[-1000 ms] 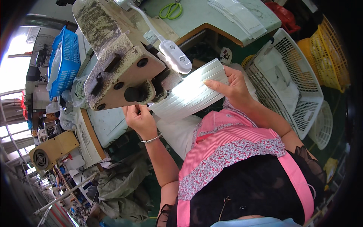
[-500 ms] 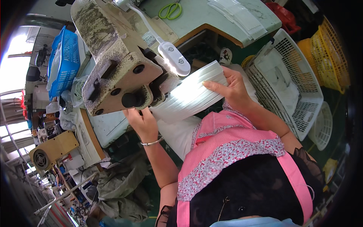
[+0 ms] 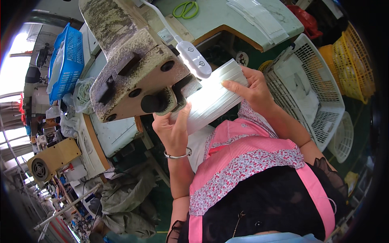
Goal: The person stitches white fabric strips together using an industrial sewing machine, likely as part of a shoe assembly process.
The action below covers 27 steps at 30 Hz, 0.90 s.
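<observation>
A shiny white pleated piece (image 3: 216,101) with long parallel folds, perhaps a stack of strips, is stretched between my two hands. My right hand (image 3: 256,90) pinches its right end, thumb on top and fingers underneath. At the left end, beside the machine head's lower edge, my left hand (image 3: 172,128) grips it between thumb and fingers; its fingertips are partly hidden. The worn beige sewing machine head (image 3: 131,81) hangs over the left end and covers part of it. A white lamp (image 3: 194,60) on a bent neck shines on the folds.
Green scissors (image 3: 185,9) and white strips (image 3: 259,20) lie on the pale table (image 3: 219,16). To the right stand a white plastic basket (image 3: 324,121) holding white pieces and a yellow basket (image 3: 354,65). A blue basket (image 3: 67,60) is at left, and grey cloth (image 3: 127,202) lies below.
My left hand has moved right, coming further out from under the machine head with its thumb now on the white piece. The piece has shifted slightly right. The whole view has also shifted a little.
</observation>
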### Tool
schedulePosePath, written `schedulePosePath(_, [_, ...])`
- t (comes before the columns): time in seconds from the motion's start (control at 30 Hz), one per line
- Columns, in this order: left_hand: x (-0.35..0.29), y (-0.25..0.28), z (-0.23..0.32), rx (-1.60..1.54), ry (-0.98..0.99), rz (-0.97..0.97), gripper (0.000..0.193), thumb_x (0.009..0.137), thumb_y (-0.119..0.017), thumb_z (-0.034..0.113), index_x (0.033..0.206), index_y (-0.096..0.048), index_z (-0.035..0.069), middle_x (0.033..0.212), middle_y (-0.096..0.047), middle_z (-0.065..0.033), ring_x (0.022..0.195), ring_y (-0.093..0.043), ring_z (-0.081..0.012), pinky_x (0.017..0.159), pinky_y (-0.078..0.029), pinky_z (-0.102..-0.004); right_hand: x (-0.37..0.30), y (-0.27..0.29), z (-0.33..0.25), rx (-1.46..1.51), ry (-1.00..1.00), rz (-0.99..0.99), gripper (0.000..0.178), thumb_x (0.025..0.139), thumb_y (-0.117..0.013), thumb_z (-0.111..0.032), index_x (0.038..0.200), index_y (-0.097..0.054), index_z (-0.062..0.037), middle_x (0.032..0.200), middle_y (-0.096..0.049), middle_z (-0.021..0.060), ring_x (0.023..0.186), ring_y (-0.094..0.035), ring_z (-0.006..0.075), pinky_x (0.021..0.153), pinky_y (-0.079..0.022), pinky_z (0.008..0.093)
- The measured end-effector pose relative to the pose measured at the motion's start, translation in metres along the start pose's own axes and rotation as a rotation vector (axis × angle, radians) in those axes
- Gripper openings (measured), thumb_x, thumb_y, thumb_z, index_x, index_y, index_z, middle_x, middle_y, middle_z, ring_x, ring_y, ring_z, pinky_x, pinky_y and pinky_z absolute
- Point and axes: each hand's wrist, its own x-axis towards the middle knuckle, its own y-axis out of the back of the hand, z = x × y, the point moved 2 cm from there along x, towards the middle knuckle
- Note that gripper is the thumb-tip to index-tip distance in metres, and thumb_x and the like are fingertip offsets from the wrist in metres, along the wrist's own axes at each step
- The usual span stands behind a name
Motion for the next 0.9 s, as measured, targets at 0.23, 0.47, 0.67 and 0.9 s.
schedulePosePath(0.23, [0.001, 0.011, -0.007, -0.003, -0.079, 0.028, 0.016, 0.080, -0.081, 0.011, 0.081, -0.071, -0.001, 0.080, -0.053, 0.0019, 0.072, -0.044, -0.0058, 0.066, -0.034, -0.0222, -0.004, -0.010, -0.001, 0.010, -0.046, -0.003, 0.020, 0.090, -0.069, -0.009, 0.107, -0.069, 0.0005, 0.097, -0.072, 0.0050, 0.087, -0.064, 0.0082, 0.077, -0.052, 0.0240])
schedulePosePath(0.47, [-0.002, 0.027, -0.011, 0.028, 0.014, 0.012, 0.014, 0.074, -0.080, 0.003, 0.084, -0.071, -0.001, 0.080, -0.062, -0.0002, 0.080, -0.047, -0.0126, 0.074, -0.038, -0.0280, -0.002, -0.027, 0.005, 0.088, -0.054, -0.050, 0.022, 0.089, -0.068, -0.008, 0.108, -0.068, 0.0035, 0.097, -0.072, 0.0056, 0.087, -0.064, 0.0076, 0.076, -0.052, 0.0236])
schedulePosePath(0.67, [-0.006, 0.034, -0.018, -0.023, 0.098, 0.037, 0.014, 0.077, -0.080, 0.007, 0.078, -0.067, -0.001, 0.071, -0.049, 0.0025, 0.075, -0.042, -0.0096, 0.067, -0.033, -0.0247, -0.004, -0.034, 0.004, 0.088, -0.042, -0.045, 0.023, 0.089, -0.068, -0.008, 0.108, -0.067, 0.0047, 0.096, -0.072, 0.0064, 0.085, -0.064, 0.0078, 0.074, -0.052, 0.0233])
schedulePosePath(0.9, [-0.010, 0.046, -0.022, -0.081, 0.116, 0.036, 0.020, 0.080, -0.077, 0.008, 0.071, -0.062, 0.000, 0.069, -0.046, 0.0029, 0.072, -0.038, -0.0088, 0.066, -0.029, -0.0246, -0.007, -0.050, 0.013, 0.063, -0.056, -0.074, 0.021, 0.092, -0.065, -0.013, 0.104, -0.067, 0.0047, 0.091, -0.071, 0.0040, 0.080, -0.060, 0.0051, 0.069, -0.049, 0.0233])
